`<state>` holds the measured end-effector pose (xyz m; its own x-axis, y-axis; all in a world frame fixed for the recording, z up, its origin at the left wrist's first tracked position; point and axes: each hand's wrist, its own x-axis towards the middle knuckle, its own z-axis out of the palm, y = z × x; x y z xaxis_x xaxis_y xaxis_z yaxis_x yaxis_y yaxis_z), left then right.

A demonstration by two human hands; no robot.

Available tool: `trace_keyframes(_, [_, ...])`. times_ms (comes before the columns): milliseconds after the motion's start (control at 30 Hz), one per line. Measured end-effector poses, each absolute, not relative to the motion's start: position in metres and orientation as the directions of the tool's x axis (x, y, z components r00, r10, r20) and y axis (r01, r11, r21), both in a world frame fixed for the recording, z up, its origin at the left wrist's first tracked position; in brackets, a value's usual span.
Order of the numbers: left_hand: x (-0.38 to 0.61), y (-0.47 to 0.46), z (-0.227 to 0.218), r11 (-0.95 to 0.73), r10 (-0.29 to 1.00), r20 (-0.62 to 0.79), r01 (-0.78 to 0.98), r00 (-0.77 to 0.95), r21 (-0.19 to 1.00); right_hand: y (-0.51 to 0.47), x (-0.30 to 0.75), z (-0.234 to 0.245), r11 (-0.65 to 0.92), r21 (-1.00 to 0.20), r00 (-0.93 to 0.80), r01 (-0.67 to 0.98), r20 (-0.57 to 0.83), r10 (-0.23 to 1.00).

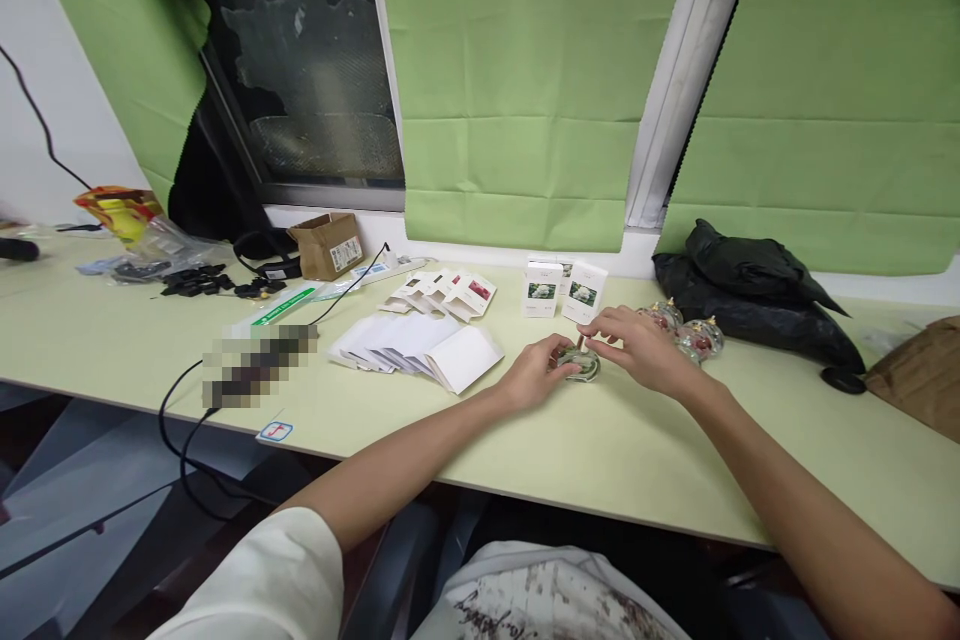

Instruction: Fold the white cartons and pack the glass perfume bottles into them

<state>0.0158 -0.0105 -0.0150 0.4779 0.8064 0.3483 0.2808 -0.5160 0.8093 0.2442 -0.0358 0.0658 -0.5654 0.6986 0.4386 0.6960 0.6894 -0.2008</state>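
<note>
Right at the middle of the tabletop (600, 460), somewhat nearer its far edge than its near one, a small glass bottle (582, 364) stands between both hands. The left hand (534, 373) comes in from the left with its fingers curled round the bottle's side, gripping it. The right hand (639, 347) reaches over from the right, its fingers bent down onto the top of the bottle and touching it; whether they pinch the top or merely rest there cannot be told. Just behind the right hand, towards the far edge, two more bottles (701, 336) with red inside stand close together. Two small white boxes (562, 290) with a picture on the front stand upright near the far edge, just beyond the hands. Left of the left hand lies a fanned stack of white folded cards (420, 341), and beyond that, closer to the far edge, a row of flat printed cartons (450, 292). A black bag (750, 295) lies slumped along the far edge to the right, and a brown paper bag (919, 372) sits by the right-hand end. Towards the far left corner rest a small cardboard box (328, 245) and a black cable (184, 400) that runs over the near edge.
</note>
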Motion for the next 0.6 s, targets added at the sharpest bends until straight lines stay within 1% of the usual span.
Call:
trace_keyframes(167, [0.017, -0.01, -0.014, -0.51, 0.805, 0.344, 0.268, 0.483, 0.817, -0.036, 0.243, 0.057, 0.683, -0.202, -0.546, 0.702, 0.463, 0.698])
trace_keyframes(267, [0.018, -0.012, -0.015, -0.492, 0.813, 0.327, 0.268, 0.481, 0.828, -0.035, 0.243, 0.05, 0.671, -0.254, -0.525, 0.696, 0.458, 0.718])
trace_keyframes(333, [0.017, -0.012, -0.013, -0.487, 0.813, 0.315, 0.276, 0.49, 0.828, -0.035, 0.243, 0.047, 0.657, -0.309, -0.503, 0.687, 0.45, 0.738])
trace_keyframes(400, [0.011, -0.009, -0.007, -0.491, 0.798, 0.284, 0.3, 0.533, 0.818, -0.035, 0.243, 0.046, 0.639, -0.376, -0.48, 0.671, 0.437, 0.761])
trace_keyframes(500, [-0.003, 0.004, 0.014, -0.488, 0.773, 0.229, 0.324, 0.591, 0.811, -0.035, 0.244, 0.044, 0.609, -0.506, -0.449, 0.611, 0.412, 0.793])
trace_keyframes(533, [-0.01, 0.011, 0.024, -0.487, 0.785, 0.243, 0.324, 0.57, 0.811, -0.034, 0.244, 0.044, 0.6, -0.549, -0.445, 0.581, 0.403, 0.8])
trace_keyframes(567, [-0.016, 0.019, 0.035, -0.496, 0.808, 0.288, 0.33, 0.514, 0.803, -0.034, 0.244, 0.042, 0.591, -0.592, -0.445, 0.548, 0.393, 0.805])
trace_keyframes(600, [-0.021, 0.028, 0.045, -0.513, 0.835, 0.355, 0.36, 0.42, 0.779, -0.033, 0.244, 0.041, 0.581, -0.63, -0.448, 0.515, 0.38, 0.81])
